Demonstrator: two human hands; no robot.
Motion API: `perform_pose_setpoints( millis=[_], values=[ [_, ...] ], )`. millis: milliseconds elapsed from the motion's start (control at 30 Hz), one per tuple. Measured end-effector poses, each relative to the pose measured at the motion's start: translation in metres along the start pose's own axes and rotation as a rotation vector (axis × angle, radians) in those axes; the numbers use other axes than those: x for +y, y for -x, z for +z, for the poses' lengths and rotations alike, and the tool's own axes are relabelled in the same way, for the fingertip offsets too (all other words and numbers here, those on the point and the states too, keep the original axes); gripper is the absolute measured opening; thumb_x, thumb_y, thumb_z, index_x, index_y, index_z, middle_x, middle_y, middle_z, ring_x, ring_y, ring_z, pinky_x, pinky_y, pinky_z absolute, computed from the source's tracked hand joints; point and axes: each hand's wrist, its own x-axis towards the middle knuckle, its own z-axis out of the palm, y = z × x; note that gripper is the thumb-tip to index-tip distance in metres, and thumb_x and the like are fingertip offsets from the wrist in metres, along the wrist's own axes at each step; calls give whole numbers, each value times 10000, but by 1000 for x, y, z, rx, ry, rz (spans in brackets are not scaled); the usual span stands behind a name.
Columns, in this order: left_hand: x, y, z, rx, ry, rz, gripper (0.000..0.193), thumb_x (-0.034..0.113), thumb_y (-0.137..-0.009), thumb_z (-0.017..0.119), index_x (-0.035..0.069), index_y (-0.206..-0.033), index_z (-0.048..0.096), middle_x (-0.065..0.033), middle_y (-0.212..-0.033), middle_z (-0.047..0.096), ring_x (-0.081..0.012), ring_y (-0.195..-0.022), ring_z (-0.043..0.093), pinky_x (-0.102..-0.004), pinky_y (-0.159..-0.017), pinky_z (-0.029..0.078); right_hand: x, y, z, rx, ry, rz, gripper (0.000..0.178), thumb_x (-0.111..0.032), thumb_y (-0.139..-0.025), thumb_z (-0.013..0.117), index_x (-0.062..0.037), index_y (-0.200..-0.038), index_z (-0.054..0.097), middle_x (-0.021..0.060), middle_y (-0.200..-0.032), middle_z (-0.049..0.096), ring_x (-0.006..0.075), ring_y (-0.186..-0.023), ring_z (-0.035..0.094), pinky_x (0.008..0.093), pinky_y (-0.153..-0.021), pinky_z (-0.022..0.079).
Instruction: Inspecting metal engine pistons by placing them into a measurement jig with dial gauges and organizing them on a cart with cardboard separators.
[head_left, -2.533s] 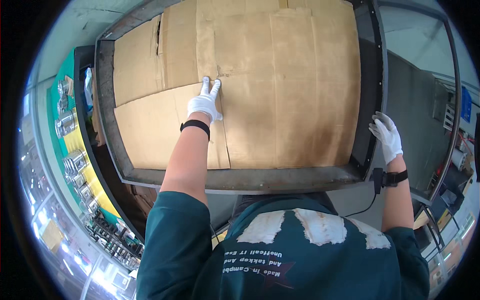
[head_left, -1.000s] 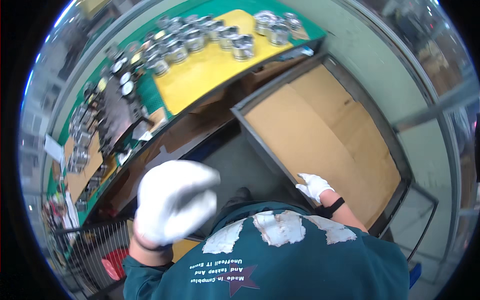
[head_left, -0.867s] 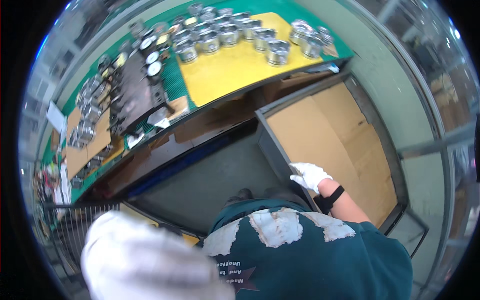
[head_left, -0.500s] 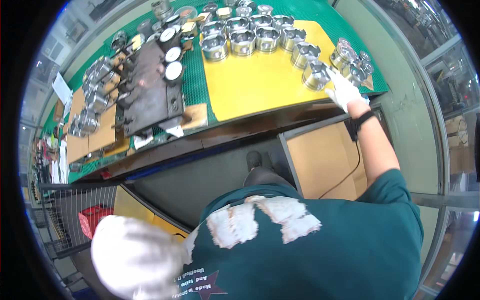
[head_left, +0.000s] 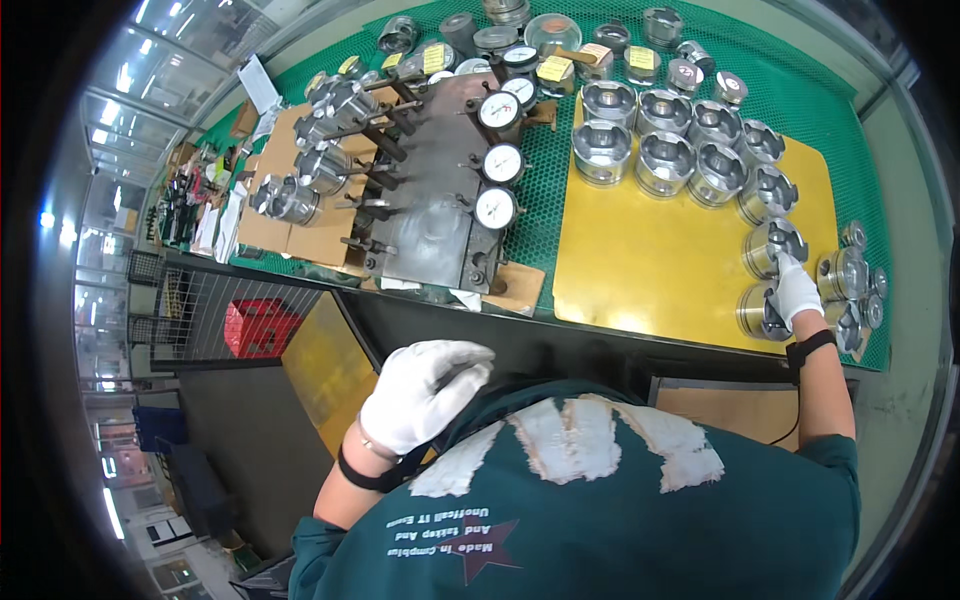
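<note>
On the yellow mat, my right hand (head_left: 799, 291), in a white glove, reaches to a metal piston (head_left: 762, 250) near the mat's right edge. Its fingertips are closed at that piston's rim; exactly how they grip is partly hidden. A nearer piston (head_left: 754, 310) stands just left of the same hand, and another piston (head_left: 768, 194) is just beyond. Also gloved in white, my left hand (head_left: 412, 398) hovers in front of my body, away from the bench. Its fingers are loosely curved, with a gap between them and the thumb, and nothing shows in it.
Two rows of pistons (head_left: 665, 165) stand across the yellow mat (head_left: 640, 270). Left of it is a dark metal fixture (head_left: 430, 235) with several dial gauges (head_left: 495, 208). More pistons (head_left: 320, 168) sit on cardboard at left, others (head_left: 850, 272) at far right. A red crate (head_left: 262, 328) is below.
The view has turned left, so the bench appears further right. My right hand has shifted from the nearest piston to the one beyond it. My left hand, blurred before, has come up and forward.
</note>
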Motion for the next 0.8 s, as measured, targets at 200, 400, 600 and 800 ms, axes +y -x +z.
perform_pose_setpoints(
  millis=[200,400,600,800],
  values=[
    [20,-111,30,-258,-43,279,182,138,-881,607,9,-981,686,-141,-854,709,-276,-792,701,-350,-734,542,0,-11,12,23,-201,37,382,-79,-855,574,-84,-1237,583,238,-1171,636,423,-1119,589,463,-921,492],
    [55,-234,123,-414,-323,777,354,264,-868,641,48,-1149,628,-199,-1073,672,-365,-987,650,-424,-846,529,-47,135,-14,76,-450,466,398,-114,-760,722,-43,-1123,575,232,-1082,644,411,-1035,618,451,-876,509],
    [146,-365,266,-219,-493,544,529,436,-834,644,83,-1225,591,-191,-1137,677,-356,-1034,657,-449,-856,529,-67,324,11,67,-563,872,393,-134,-689,765,-37,-1033,602,216,-1002,648,407,-945,627,440,-820,515],
    [100,-561,330,-646,-1338,887,488,458,-921,485,152,-1285,591,-191,-1307,592,-354,-1184,578,-416,-997,462,-60,445,88,-175,-591,1400,360,-198,-794,714,-41,-1099,604,223,-1105,650,398,-1022,635,444,-887,521]
  ],
)
